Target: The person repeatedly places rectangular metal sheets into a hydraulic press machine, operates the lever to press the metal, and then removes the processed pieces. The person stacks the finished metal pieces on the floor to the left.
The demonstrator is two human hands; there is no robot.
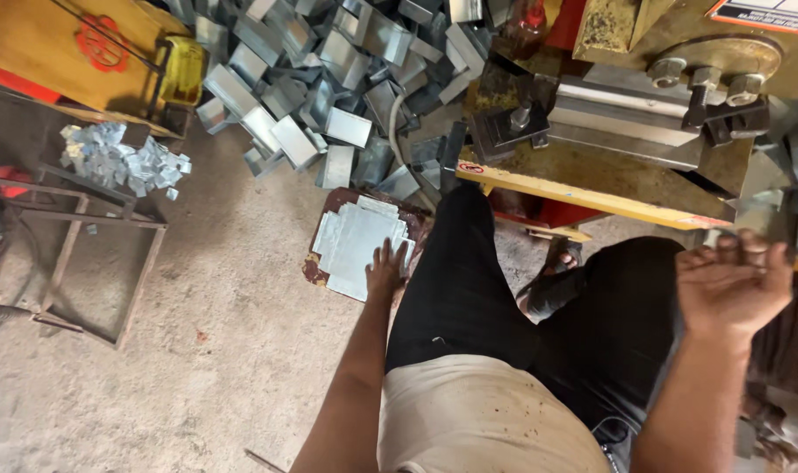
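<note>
My left hand [386, 270] reaches down to a stack of flat grey metal blanks [357, 243] lying on a worn reddish board [315, 263] on the floor; its fingers rest on the stack's near right edge. My right hand [734, 285] hovers palm up at the right, fingers loosely curled, holding nothing, just below the yellow edge of a press machine [592, 197]. My legs in black trousers [469, 289] stretch between the two hands, one foot in a sandal [552, 280].
A large heap of bent grey metal boxes [329, 79] covers the floor at the top. A small pile of metal offcuts [123, 158] lies on a rusty frame stand [92, 263] at left. The press's clamp bolts [705, 88] sit top right.
</note>
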